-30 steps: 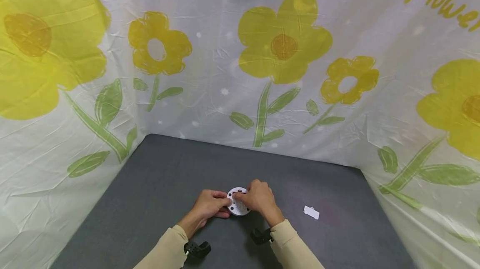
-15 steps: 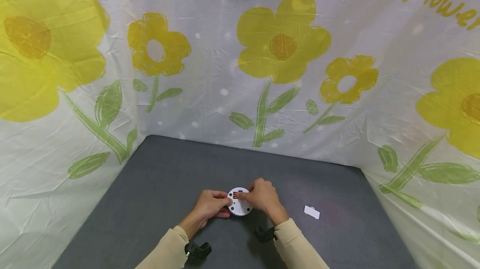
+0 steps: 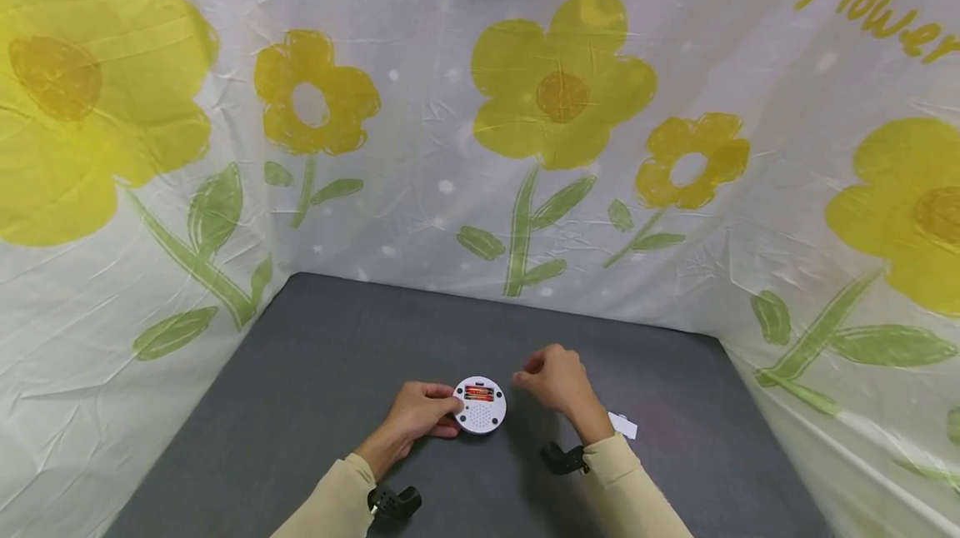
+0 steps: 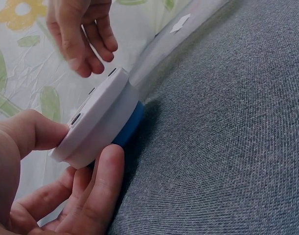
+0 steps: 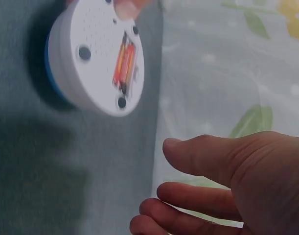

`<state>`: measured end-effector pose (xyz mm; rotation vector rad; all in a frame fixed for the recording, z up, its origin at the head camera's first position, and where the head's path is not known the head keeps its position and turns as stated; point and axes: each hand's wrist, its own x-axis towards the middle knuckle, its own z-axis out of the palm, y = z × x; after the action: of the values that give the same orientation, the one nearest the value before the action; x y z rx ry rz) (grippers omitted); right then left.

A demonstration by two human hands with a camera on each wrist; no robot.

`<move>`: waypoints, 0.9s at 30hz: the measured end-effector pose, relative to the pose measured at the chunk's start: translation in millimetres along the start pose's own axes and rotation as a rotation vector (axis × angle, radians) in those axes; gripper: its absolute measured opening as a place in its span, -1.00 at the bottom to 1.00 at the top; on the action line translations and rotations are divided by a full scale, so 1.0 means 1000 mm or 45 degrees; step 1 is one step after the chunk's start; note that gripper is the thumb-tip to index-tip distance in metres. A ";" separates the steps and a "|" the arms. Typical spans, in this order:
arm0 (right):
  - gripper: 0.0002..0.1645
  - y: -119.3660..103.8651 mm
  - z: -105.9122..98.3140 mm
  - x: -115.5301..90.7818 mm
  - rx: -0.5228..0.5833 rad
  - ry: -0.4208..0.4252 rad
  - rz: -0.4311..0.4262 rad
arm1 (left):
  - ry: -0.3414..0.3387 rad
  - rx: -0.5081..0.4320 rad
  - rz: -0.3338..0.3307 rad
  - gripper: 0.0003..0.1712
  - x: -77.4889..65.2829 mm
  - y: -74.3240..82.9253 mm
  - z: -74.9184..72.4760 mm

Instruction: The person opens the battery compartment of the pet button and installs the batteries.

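My left hand (image 3: 418, 413) grips the left edge of a round white device (image 3: 482, 421), thumb on its upturned face and fingers beneath. The face has small dark feet and a patch of tiny holes. Two red-orange batteries (image 5: 124, 67) lie side by side in its uncovered battery compartment. In the left wrist view the device (image 4: 98, 117) tilts and shows a blue part underneath. To its right, apart from it, my right hand (image 3: 561, 380) hovers with bent, loose fingers and nothing in them. Partly behind that wrist lies a small white battery cover (image 3: 624, 425) on the table.
A dark grey cloth-covered table (image 3: 360, 338) lies under everything. White curtains (image 3: 420, 105) printed with yellow flowers enclose its back and sides. Each wrist wears a black band-mounted camera (image 3: 396, 501).
My right hand has come off the device and moved right, partly overlapping the cover in the head view. Both batteries now show fully. The left hand keeps its grip.
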<state>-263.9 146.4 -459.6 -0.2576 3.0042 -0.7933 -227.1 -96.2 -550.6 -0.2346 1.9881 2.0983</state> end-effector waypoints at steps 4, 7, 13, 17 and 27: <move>-0.72 0.010 -0.009 -0.002 -0.043 0.017 0.007 | -0.005 -0.018 0.002 -0.55 0.000 -0.002 0.001; -0.70 0.019 -0.017 -0.005 -0.078 0.024 0.021 | -0.015 -0.027 0.011 -0.56 0.000 -0.003 0.001; -0.67 0.036 -0.032 -0.007 -0.121 0.028 0.055 | -0.016 -0.030 0.014 -0.54 0.000 -0.003 0.001; -0.69 0.045 -0.041 -0.008 -0.161 0.029 0.060 | -0.010 -0.022 0.014 -0.55 0.001 -0.002 0.001; -0.67 0.066 -0.055 -0.015 -0.250 0.038 0.103 | -0.011 -0.028 0.009 -0.57 0.001 -0.001 0.000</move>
<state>-262.7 231.9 -444.2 -0.1278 3.0998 -0.5003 -227.6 -96.3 -552.3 -0.2229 1.9647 2.1225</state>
